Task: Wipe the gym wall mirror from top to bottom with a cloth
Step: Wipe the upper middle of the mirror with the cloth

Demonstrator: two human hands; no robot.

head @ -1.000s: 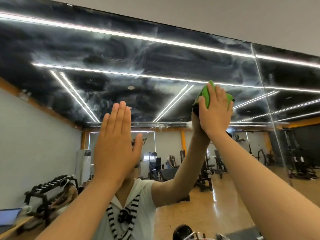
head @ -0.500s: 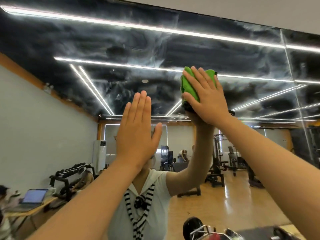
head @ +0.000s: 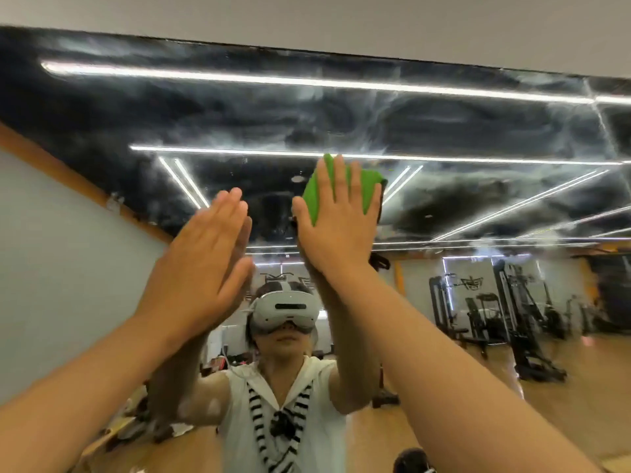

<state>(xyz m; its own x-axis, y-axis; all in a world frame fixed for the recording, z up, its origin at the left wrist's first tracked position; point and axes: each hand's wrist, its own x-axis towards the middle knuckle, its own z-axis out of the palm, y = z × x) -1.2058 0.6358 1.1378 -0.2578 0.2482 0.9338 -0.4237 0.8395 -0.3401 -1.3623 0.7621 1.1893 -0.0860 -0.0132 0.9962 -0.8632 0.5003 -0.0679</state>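
The wall mirror (head: 461, 131) fills most of the view, its upper part hazy with white smears. My right hand (head: 336, 223) presses a folded green cloth (head: 312, 196) flat against the glass, a little above head height. The cloth shows between and beside my fingers; the rest is under my palm. My left hand (head: 201, 264) is flat on the mirror to the left of it, fingers together and straight, holding nothing. My own reflection stands below both hands.
The mirror's top edge (head: 307, 51) meets a pale wall above. A vertical seam (head: 604, 131) between mirror panels runs at the right. Reflected gym machines (head: 512, 319) stand on a wooden floor at the right.
My right hand has slid the cloth leftward across the glass, closer to my left hand. The view has tilted up and shifted, showing more of the wall above the mirror.
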